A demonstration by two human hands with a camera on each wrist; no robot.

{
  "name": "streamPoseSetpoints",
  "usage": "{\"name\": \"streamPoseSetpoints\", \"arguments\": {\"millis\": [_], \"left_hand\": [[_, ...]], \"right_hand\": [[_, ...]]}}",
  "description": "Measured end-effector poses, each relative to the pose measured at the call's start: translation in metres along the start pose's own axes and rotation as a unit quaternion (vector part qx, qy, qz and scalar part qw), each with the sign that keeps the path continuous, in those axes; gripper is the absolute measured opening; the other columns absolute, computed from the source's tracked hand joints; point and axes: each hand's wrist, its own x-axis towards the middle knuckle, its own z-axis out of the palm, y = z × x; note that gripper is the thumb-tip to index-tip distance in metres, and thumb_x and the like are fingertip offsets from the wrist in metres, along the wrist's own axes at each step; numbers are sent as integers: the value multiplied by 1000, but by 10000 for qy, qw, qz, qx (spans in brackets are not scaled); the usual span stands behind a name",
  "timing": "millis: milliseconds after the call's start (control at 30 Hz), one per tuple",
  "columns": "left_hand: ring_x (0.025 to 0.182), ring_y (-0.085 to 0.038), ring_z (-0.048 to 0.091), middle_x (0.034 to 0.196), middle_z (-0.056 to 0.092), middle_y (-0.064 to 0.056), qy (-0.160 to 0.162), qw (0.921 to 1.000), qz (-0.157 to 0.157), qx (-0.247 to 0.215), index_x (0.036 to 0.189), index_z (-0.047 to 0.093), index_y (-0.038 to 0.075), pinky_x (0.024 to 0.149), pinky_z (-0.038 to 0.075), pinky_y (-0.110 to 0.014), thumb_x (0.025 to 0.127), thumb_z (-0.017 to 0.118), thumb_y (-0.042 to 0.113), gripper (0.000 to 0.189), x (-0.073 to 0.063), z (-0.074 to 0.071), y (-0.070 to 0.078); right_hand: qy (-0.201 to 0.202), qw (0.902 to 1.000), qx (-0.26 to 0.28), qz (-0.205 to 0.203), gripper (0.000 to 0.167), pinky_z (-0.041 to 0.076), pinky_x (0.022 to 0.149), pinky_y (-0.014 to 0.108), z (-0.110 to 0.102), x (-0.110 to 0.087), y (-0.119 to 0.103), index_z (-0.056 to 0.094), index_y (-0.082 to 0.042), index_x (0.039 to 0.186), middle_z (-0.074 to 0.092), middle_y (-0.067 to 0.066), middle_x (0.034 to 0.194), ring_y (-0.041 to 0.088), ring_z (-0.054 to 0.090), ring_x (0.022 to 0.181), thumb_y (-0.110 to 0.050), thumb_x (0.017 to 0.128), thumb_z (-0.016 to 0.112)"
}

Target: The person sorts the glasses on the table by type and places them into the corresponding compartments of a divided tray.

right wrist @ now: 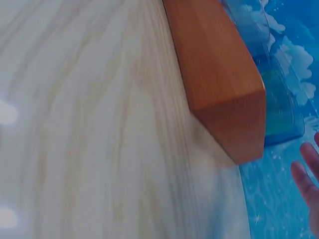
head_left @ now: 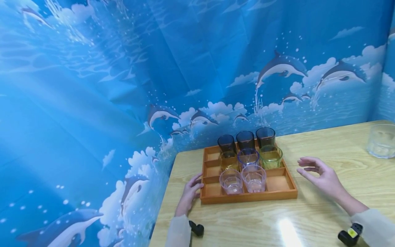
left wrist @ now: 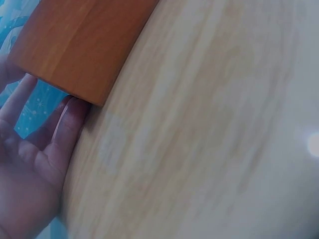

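A wooden compartment tray [head_left: 250, 198] sits on the table, holding several glasses. Its back row has three dark glasses [head_left: 246, 139]. In the middle row stand an amber glass [head_left: 229, 162], a blue-rimmed glass [head_left: 248, 157] and a green glass [head_left: 271, 158]. Two clear, pinkish glasses [head_left: 231, 181] occupy the left and middle of the front row. My left hand [head_left: 189, 194] touches the tray's left side with extended fingers [left wrist: 65, 124]. Off to the tray's right, my right hand [head_left: 322, 178] hovers with loosely bent fingers, apart from the tray and holding nothing.
A clear glass container [head_left: 381, 140] stands on the wooden table [head_left: 240, 226] at the far right. Behind and left of the table hangs a blue dolphin-print sheet [head_left: 197, 68]. Each wrist wears a small black camera [head_left: 196, 228].
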Motion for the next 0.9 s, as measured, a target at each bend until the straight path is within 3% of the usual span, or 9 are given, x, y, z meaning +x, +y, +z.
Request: {"name": "streamPoseSetpoints", "arguments": {"millis": [267, 500, 633, 767, 900], "left_hand": [[100, -19, 55, 128, 49, -15, -53, 9999, 112, -45, 136, 49, 14, 72, 52, -37, 87, 61, 14, 50, -1, 0, 1], [100, -20, 55, 127, 50, -15, -58, 9999, 125, -31, 135, 50, 14, 71, 52, -37, 87, 61, 14, 49, 0, 0, 1], [101, -21, 54, 127, 51, -15, -49, 9999, 135, -1, 135, 50, 14, 72, 52, -37, 87, 61, 14, 49, -1, 0, 2], [101, -21, 54, 127, 50, -14, -32, 10000, 92, -7, 134, 51, 16, 72, 52, -38, 86, 62, 15, 49, -1, 0, 2], [100, -20, 55, 127, 50, -13, -36, 10000, 87, -6, 134, 51, 17, 71, 52, -37, 87, 62, 15, 48, -1, 0, 2]], "right_hand": [[70, 9995, -141, 265, 40, 44, 74, 8, -24, -4, 7, 53, 9, 113, 61, -14, 100, 0, 58, 89, 11, 76, 68], [179, 9933, -526, 1009, 43, 41, 71, 4, -52, -7, 19, 51, 2, 122, 55, -19, 109, -12, 52, 90, -7, 83, 68], [349, 9888, -755, 1238, 51, 38, 71, 1, -68, -8, 31, 47, -1, 129, 48, -21, 114, -15, 46, 95, -14, 84, 68], [493, 9849, -872, 1412, 58, 35, 72, -1, -85, -10, 42, 42, -8, 137, 45, -18, 122, -16, 41, 99, -17, 85, 68], [777, 9787, -985, 1627, 66, 31, 80, -1, -97, -12, 49, 31, -15, 144, 36, -8, 141, -11, 35, 114, -18, 87, 65]]}}
